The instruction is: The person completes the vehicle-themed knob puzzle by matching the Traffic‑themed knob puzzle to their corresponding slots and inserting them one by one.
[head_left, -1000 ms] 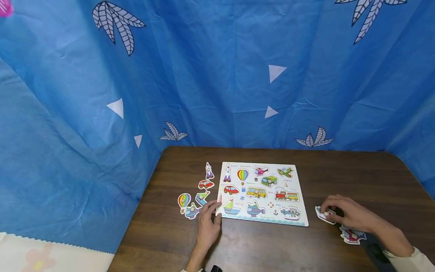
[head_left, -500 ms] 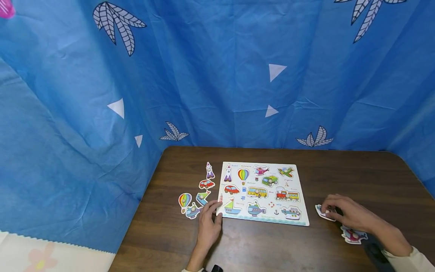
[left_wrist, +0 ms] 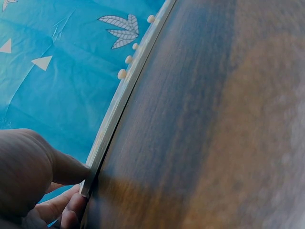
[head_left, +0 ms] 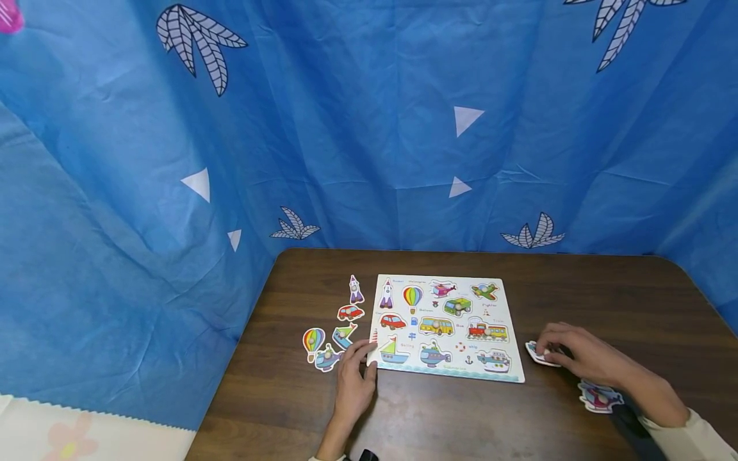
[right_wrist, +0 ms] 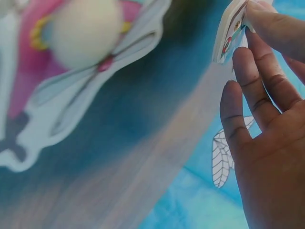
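Observation:
My left hand [head_left: 353, 384] grips the lower left corner of a white wooden puzzle board [head_left: 455, 372]. In the left wrist view its thumb presses the board's edge [left_wrist: 112, 119], with fingers at the corner. To the right of the board, my right hand [head_left: 588, 358] pinches a ship puzzle piece [head_left: 533, 353], mostly covered by the fingers; the right wrist view shows the piece's edge [right_wrist: 224, 40] tilted between thumb and fingertips. Close to the right wrist lies a pink helicopter piece [head_left: 599, 398], blurred and large in the right wrist view.
Left of the board lie several knobbed pieces: a rocket [head_left: 356, 290], a red car [head_left: 350, 312], a sailboat [head_left: 344, 335], a balloon [head_left: 313, 342] and a submarine [head_left: 327, 358]. A bus [head_left: 436, 326] and a train [head_left: 487, 330] sit in the board. A blue curtain [head_left: 369, 128] hangs behind the table.
My right hand has shifted slightly left toward the board, and the ship piece has moved with it. The left hand and the board stay in place.

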The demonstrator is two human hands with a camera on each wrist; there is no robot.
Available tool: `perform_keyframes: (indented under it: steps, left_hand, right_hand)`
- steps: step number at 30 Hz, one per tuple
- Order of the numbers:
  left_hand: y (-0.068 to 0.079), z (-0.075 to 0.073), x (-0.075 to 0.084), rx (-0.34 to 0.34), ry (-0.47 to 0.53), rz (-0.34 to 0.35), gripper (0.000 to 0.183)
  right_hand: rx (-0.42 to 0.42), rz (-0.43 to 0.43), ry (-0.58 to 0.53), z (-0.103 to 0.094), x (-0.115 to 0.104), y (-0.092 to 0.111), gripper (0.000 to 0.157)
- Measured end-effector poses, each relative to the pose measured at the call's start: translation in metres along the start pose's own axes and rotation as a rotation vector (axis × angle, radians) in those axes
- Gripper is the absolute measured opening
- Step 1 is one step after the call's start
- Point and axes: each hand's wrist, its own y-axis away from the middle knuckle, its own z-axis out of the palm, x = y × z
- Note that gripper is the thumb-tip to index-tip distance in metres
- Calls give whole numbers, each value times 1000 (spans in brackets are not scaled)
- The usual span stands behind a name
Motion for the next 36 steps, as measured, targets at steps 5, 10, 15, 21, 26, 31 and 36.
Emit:
perform_keyframes:
  steps: [5, 10, 15, 21, 26, 31, 36]
  left_hand:
    - [-1, -1, -1, -6, -14, -3, 36]
    - [0, -2, -2, 3, -12, -3, 37]
    - [0, -2, 0, -2, -9, -2, 36]
    - [0, -1, 1, -2, -12, 2, 36]
    - [0, -1, 1, -1, -15, -6, 36]
    - [0, -2, 1, -4, -17, -14, 36]
    - [-1, -2, 2, -12, -15, -22, 36]
  right_hand:
    - [3, 2, 15, 0, -7, -8, 25]
    - [-10, -23, 20, 3, -14, -19, 28]
    - [-12, -79, -23, 8, -20, -28, 30]
    - [-16, -121, -51, 12, -24, -34, 28]
    - [-29, -119, -52, 16, -30, -39, 25]
    - [-32, -158, -1, 20, -39, -48, 23]
    - [-36, -221, 35, 25, -44, -55, 24]
